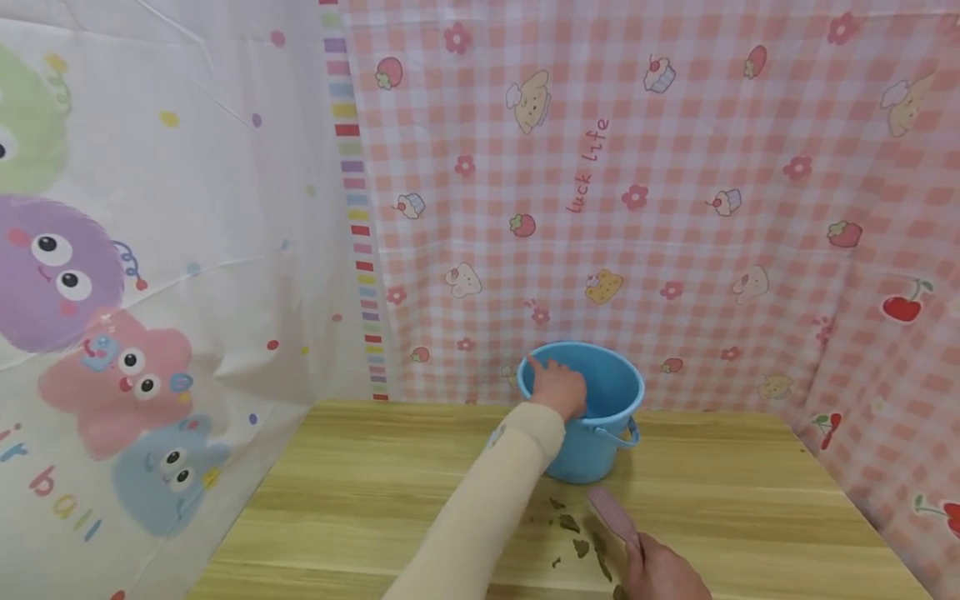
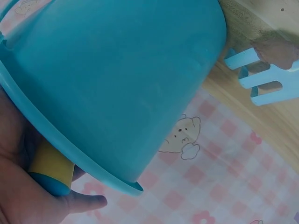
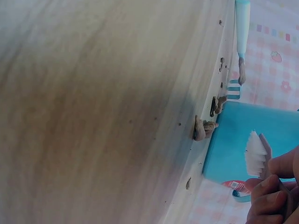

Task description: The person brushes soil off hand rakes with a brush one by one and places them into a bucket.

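The blue bucket (image 1: pixel 592 454) stands upright at the back of the table. My left hand (image 1: pixel 558 390) is at its mouth, over the near left rim. That hand grips a yellow handle (image 2: pixel 52 164) with a blue end; whatever is beyond the handle is hidden by the bucket wall. One digit sticks out past the handle. My right hand (image 1: pixel 666 571) holds a pink brush (image 1: pixel 613 515) by its handle, in front of the bucket. Its white bristles (image 3: pixel 255 156) show in the right wrist view. Brown mud-like scraps (image 1: pixel 570 523) lie beside the brush.
A light blue toy rake (image 2: pixel 271 86) lies on the wooden table (image 1: pixel 360 492) near the bucket, with a brown lump against its tines. A pale blue rod with a brown tip (image 3: pixel 242 32) shows beside it. Printed cloths (image 1: pixel 675 250) hang behind and at both sides.
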### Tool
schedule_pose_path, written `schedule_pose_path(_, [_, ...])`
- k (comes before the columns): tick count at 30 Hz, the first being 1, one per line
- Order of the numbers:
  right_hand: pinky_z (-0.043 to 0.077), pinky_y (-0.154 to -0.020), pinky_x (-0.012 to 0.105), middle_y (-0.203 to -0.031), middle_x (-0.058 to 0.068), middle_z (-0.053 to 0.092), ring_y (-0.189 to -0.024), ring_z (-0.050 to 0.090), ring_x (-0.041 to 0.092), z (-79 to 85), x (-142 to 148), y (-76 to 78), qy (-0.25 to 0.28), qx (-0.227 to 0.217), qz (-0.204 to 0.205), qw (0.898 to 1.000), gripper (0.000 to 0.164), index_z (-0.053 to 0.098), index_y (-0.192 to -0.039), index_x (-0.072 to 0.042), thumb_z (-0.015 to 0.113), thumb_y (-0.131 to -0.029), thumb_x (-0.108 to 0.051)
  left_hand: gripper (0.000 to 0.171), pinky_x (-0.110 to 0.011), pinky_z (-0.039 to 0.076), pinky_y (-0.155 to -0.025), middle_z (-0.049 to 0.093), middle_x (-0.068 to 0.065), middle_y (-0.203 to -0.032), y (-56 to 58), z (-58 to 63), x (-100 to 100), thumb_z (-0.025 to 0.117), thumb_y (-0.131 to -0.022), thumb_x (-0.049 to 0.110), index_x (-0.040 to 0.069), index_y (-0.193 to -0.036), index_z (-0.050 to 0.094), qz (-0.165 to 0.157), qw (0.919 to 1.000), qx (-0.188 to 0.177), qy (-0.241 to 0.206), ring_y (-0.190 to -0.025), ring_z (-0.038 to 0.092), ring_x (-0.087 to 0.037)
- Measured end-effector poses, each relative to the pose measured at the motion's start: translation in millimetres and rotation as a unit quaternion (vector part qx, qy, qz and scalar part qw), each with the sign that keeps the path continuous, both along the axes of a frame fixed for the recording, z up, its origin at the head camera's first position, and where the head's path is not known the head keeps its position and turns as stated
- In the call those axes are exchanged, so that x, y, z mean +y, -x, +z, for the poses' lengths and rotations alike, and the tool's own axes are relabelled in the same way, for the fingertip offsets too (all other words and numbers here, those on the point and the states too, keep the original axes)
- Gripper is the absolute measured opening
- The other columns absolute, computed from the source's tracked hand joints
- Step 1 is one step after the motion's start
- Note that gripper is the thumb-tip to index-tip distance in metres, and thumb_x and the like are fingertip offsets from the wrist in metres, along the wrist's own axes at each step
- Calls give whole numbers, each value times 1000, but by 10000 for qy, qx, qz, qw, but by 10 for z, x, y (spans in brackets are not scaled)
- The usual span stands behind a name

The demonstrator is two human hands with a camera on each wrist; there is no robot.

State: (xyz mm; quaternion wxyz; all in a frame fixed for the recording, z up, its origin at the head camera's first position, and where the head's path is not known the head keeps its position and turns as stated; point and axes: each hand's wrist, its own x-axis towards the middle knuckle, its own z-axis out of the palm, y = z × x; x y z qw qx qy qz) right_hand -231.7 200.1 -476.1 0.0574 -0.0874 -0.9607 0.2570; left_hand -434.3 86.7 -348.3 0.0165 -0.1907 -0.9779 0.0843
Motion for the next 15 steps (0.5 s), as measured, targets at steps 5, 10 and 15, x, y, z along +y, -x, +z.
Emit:
schedule_pose_path(5, [49,-61,49,-83,12,67,-70,65,28,30,1,2,-10,-84,-51,10000,24,66,-102,0,58,-97,-22,26,-65,16,-111,59,-1,-136,-57,43,26,58,-97,37,23,-113,74,107,9996,-248,-92,-137,40,-30])
schedule_pose_path(10, [49,-62,48,-83,12,67,-71,66,28,48,10,4,46,-207,-20,9998,24,66,-102,1,58,-97,-21,24,-66,15,-111,60,1,-136,-90,71,45,57,-97,34,23,-110,75,227,9985,-488,-140,-139,38,-31])
schedule_pose_path(15, [50,-63,48,-84,12,67,-73,67,29,50,24,-1,24,-184,41,9998,24,66,-103,1,58,-97,-20,23,-66,14,-111,59,1,-137,-88,71,50,58,-97,33,22,-109,74,247,9976,-608,-200,-139,38,-32])
